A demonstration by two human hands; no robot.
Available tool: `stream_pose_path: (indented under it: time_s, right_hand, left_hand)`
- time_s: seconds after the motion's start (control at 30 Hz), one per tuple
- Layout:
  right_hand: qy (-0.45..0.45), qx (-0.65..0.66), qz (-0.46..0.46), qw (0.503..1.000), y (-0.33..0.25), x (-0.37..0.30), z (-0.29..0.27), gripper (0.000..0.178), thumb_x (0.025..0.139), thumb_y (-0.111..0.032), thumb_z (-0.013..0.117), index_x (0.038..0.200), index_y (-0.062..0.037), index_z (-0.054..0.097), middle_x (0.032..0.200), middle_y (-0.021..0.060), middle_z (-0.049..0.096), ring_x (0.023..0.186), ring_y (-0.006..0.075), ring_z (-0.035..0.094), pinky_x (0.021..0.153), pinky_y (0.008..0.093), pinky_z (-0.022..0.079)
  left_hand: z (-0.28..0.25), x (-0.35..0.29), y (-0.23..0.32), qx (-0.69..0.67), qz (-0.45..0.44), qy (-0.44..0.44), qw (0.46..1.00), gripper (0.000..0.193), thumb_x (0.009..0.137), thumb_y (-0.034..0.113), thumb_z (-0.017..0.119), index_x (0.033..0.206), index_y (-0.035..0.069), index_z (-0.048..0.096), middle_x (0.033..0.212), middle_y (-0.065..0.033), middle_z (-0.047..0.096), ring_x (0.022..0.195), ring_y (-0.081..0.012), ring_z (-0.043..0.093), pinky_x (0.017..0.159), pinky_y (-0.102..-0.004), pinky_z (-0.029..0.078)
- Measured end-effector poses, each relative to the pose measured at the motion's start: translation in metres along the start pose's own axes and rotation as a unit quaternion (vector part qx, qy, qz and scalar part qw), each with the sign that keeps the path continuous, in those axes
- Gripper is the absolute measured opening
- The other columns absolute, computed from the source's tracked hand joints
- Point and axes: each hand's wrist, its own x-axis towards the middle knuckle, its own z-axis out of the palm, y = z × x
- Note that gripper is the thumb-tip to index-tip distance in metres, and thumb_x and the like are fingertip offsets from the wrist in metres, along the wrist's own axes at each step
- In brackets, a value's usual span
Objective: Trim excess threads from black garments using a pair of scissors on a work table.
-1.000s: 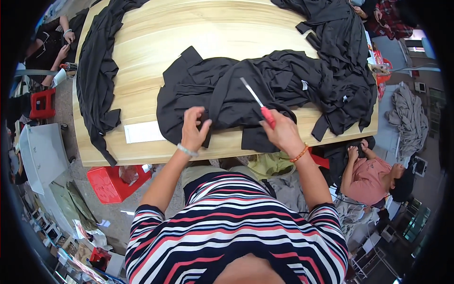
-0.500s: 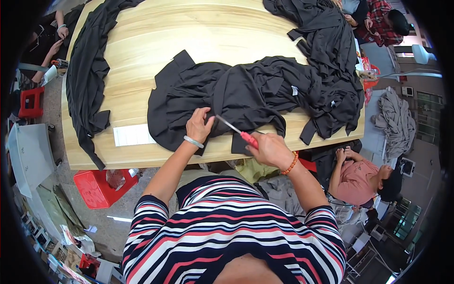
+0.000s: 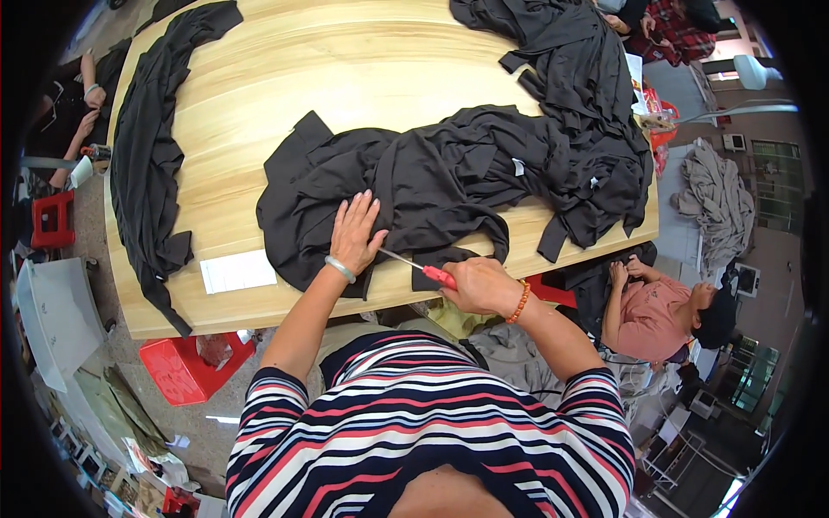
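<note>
A crumpled black garment [image 3: 440,173] lies along the front of the wooden table [image 3: 363,60]. Flat on its near left part rests my left hand [image 3: 354,231], fingers stretched out and holding nothing. My right hand [image 3: 484,285] is closed round the red handle of a slim metal-shafted tool [image 3: 439,275] at the table's front edge. Its thin shaft points left, with the tip close to my left thumb. Whether the shaft is one blade or two is too small to tell.
More black garments [image 3: 587,95] pile up at the right, and another [image 3: 147,147] lies down the left side. A white paper [image 3: 237,271] sits by the front edge. Below stands a red stool [image 3: 192,369]. A person in pink [image 3: 648,319] sits at the right.
My left hand has flattened onto the black garment, its fingers now straighter. The red-handled tool has come lower with my right hand, and its tip lies nearer my left thumb. The whole view has shifted slightly.
</note>
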Motion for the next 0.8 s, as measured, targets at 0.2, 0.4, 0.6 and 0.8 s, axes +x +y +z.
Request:
stream_pose_path:
  time_s: [0.2,0.4,0.6,0.8]
  right_hand:
    - [0.094,0.084,-0.003,0.992,0.013,0.005,0.000,0.028,0.086,-0.030,0.063,0.101,-0.0066,0.060,0.077,0.0202,0.067,0.077,0.0399,0.066,0.070,0.0482,0.051]
    - [0.175,0.112,-0.062,0.976,-0.001,0.035,0.012,0.026,0.085,-0.031,0.063,0.092,-0.0069,0.056,0.076,0.0185,0.066,0.075,0.0399,0.065,0.065,0.0500,0.050]
    - [0.126,0.094,-0.008,0.988,-0.004,0.034,-0.001,0.026,0.085,-0.029,0.064,0.093,-0.0044,0.059,0.077,0.0194,0.066,0.079,0.0397,0.065,0.072,0.0491,0.050]
    - [0.125,0.045,-0.017,0.991,0.002,0.048,0.002,0.029,0.082,-0.033,0.065,0.095,-0.0077,0.060,0.076,0.0201,0.066,0.075,0.0411,0.065,0.069,0.0502,0.051]
  left_hand:
    - [-0.016,0.032,0.009,-0.443,-0.433,0.235,0.749,0.040,0.084,0.021,0.075,0.108,-0.004,0.056,0.078,-0.0065,0.063,0.054,-0.0080,0.057,0.043,-0.0200,0.042]
    - [0.022,0.042,-0.080,-0.160,-0.487,0.257,0.819,0.066,0.067,0.033,0.085,0.104,-0.011,0.052,0.093,-0.0229,0.066,0.080,-0.0349,0.067,0.074,-0.0395,0.053]
    - [0.007,0.048,-0.073,-0.537,-0.518,0.266,0.610,0.012,0.086,-0.002,0.058,0.090,0.005,0.050,0.064,-0.0028,0.051,0.047,-0.0122,0.050,0.036,-0.0244,0.035]
    - [0.018,0.030,-0.068,-0.697,-0.396,0.334,0.496,0.027,0.083,-0.009,0.049,0.096,0.008,0.033,0.080,-0.0144,0.050,0.076,-0.0420,0.066,0.064,-0.0467,0.059]
